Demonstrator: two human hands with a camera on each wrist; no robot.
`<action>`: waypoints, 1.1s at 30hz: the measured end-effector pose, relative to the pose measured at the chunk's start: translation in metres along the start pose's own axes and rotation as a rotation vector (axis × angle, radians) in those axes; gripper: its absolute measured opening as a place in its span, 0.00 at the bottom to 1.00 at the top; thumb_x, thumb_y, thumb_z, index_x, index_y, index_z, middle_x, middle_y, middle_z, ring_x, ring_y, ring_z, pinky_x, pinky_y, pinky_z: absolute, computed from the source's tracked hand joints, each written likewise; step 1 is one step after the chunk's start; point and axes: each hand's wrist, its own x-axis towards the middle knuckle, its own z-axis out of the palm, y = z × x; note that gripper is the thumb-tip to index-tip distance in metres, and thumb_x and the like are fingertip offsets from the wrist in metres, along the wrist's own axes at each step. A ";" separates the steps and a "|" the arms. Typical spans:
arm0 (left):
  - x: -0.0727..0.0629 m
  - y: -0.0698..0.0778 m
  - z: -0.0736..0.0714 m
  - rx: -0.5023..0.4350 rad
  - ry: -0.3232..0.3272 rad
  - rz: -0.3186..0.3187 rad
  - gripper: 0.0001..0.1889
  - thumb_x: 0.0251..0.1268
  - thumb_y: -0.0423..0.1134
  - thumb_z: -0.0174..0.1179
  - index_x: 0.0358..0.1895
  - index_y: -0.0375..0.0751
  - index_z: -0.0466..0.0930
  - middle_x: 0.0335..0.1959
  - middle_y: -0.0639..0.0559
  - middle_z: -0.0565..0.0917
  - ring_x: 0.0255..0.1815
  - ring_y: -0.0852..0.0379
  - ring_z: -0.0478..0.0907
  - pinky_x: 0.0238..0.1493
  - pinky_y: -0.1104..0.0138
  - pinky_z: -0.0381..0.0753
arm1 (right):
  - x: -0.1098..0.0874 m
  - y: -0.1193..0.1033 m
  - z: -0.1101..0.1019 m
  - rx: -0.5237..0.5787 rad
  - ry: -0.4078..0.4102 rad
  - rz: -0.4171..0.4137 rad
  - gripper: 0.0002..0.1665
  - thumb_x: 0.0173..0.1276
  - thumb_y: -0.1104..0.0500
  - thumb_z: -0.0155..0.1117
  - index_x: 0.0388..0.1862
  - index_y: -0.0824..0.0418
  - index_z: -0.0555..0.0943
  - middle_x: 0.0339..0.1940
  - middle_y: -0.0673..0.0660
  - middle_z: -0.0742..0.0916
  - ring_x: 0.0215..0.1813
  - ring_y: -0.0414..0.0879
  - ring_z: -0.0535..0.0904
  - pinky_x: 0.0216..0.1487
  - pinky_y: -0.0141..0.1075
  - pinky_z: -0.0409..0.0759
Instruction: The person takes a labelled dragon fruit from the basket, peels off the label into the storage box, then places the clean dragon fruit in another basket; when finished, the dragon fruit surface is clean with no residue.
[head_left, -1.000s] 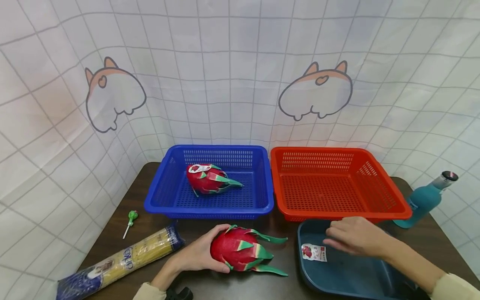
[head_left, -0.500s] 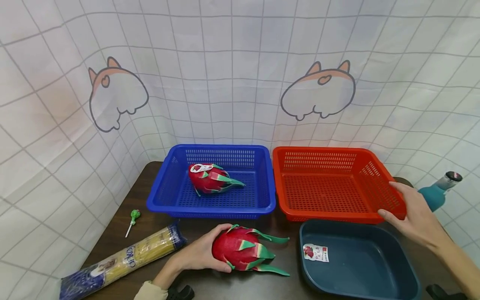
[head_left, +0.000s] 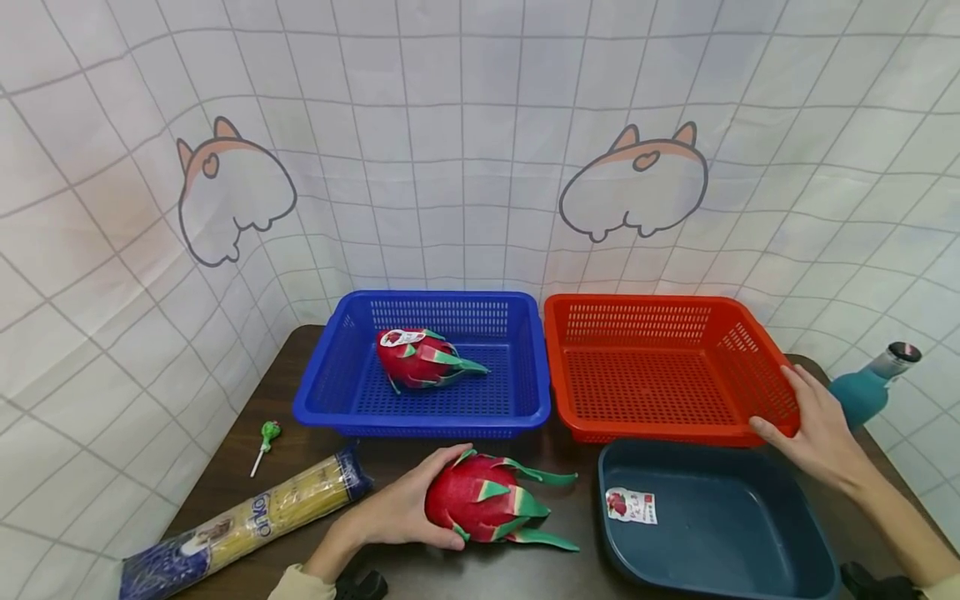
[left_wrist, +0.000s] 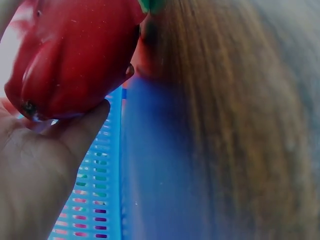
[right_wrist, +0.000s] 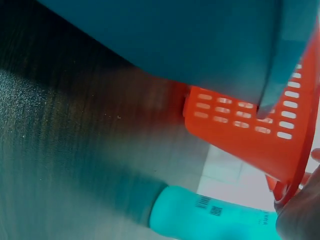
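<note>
My left hand [head_left: 408,504] holds a red dragon fruit [head_left: 480,498] with green-tipped scales, its leafy end pointing right, in front of the blue basket [head_left: 307,410]. In the left wrist view, fingers wrap the smooth end of the dragon fruit [left_wrist: 82,55]. My right hand [head_left: 817,433] grips the red basket [head_left: 637,429] at its front right corner, thumb at the front rim and fingers along the right side. The right wrist view shows that hand [right_wrist: 302,210] at the rim of the red basket [right_wrist: 250,135].
Another dragon fruit [head_left: 420,360] lies in the blue basket. A dark blue tub [head_left: 712,533] with a fruit sticker [head_left: 631,506] stands before the red basket. A teal bottle [head_left: 862,396] is behind my right hand. At left lie a noodle packet [head_left: 247,525] and a green lollipop [head_left: 268,432].
My right hand has moved from over the dark blue tub, right and back, to the red basket's front right corner. The left hand stays on the dragon fruit.
</note>
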 end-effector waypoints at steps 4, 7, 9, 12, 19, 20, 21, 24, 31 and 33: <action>0.000 0.004 0.002 0.035 0.007 0.024 0.55 0.46 0.55 0.75 0.75 0.66 0.46 0.71 0.61 0.60 0.68 0.53 0.66 0.61 0.63 0.77 | -0.002 0.003 0.003 0.008 0.014 0.018 0.53 0.59 0.52 0.66 0.75 0.72 0.52 0.73 0.79 0.58 0.67 0.79 0.54 0.54 0.77 0.55; 0.000 0.007 0.004 0.059 0.022 0.051 0.57 0.44 0.54 0.76 0.75 0.68 0.44 0.71 0.61 0.60 0.68 0.54 0.66 0.63 0.61 0.76 | -0.004 0.005 0.004 0.006 0.012 0.039 0.53 0.60 0.51 0.65 0.75 0.73 0.52 0.73 0.79 0.57 0.67 0.80 0.54 0.54 0.78 0.56; 0.001 0.008 0.005 0.078 0.033 0.070 0.58 0.44 0.54 0.77 0.75 0.68 0.44 0.71 0.58 0.60 0.68 0.55 0.66 0.64 0.61 0.75 | -0.004 0.006 0.004 0.000 0.003 0.063 0.53 0.61 0.50 0.64 0.74 0.74 0.51 0.74 0.79 0.57 0.66 0.80 0.55 0.52 0.77 0.59; 0.002 0.010 0.007 0.098 0.051 0.093 0.59 0.43 0.53 0.77 0.76 0.66 0.44 0.72 0.53 0.61 0.68 0.56 0.65 0.65 0.60 0.75 | -0.005 0.006 0.003 -0.002 -0.020 0.100 0.53 0.63 0.48 0.63 0.74 0.75 0.50 0.73 0.80 0.56 0.64 0.79 0.57 0.49 0.76 0.62; 0.002 0.015 0.010 0.173 0.107 0.112 0.59 0.40 0.56 0.78 0.76 0.65 0.46 0.71 0.50 0.63 0.68 0.57 0.66 0.64 0.57 0.76 | -0.006 0.004 0.003 0.011 -0.068 0.163 0.55 0.66 0.45 0.59 0.75 0.75 0.44 0.75 0.79 0.50 0.66 0.81 0.54 0.52 0.77 0.59; 0.002 0.016 0.011 0.193 0.117 0.112 0.59 0.39 0.56 0.78 0.75 0.65 0.46 0.71 0.51 0.64 0.68 0.57 0.66 0.63 0.57 0.76 | -0.006 0.004 0.003 0.011 -0.069 0.168 0.55 0.66 0.45 0.59 0.75 0.75 0.44 0.75 0.79 0.49 0.67 0.81 0.53 0.52 0.78 0.58; 0.002 0.017 0.011 0.209 0.127 0.109 0.59 0.39 0.57 0.78 0.75 0.65 0.47 0.71 0.53 0.65 0.67 0.58 0.67 0.62 0.57 0.77 | -0.007 0.004 0.004 0.010 -0.067 0.169 0.56 0.66 0.44 0.59 0.76 0.75 0.43 0.76 0.79 0.49 0.68 0.81 0.52 0.53 0.78 0.58; 0.001 0.021 0.012 0.268 0.158 0.096 0.56 0.38 0.59 0.77 0.73 0.65 0.51 0.68 0.59 0.67 0.63 0.60 0.70 0.57 0.58 0.80 | -0.008 0.005 0.006 0.005 -0.055 0.170 0.56 0.66 0.44 0.59 0.76 0.74 0.44 0.76 0.78 0.49 0.69 0.81 0.51 0.54 0.77 0.58; 0.003 0.023 0.014 0.451 0.228 0.152 0.49 0.40 0.69 0.71 0.68 0.56 0.62 0.61 0.61 0.74 0.54 0.63 0.77 0.47 0.63 0.84 | -0.008 0.005 0.007 0.000 -0.033 0.165 0.55 0.66 0.45 0.60 0.76 0.73 0.45 0.76 0.77 0.51 0.70 0.80 0.51 0.55 0.77 0.57; 0.003 0.023 0.015 0.489 0.250 0.181 0.48 0.41 0.72 0.68 0.67 0.54 0.65 0.59 0.60 0.75 0.52 0.63 0.78 0.45 0.65 0.85 | -0.008 0.005 0.007 0.000 -0.026 0.160 0.55 0.65 0.45 0.60 0.76 0.73 0.45 0.76 0.77 0.51 0.70 0.80 0.52 0.55 0.77 0.57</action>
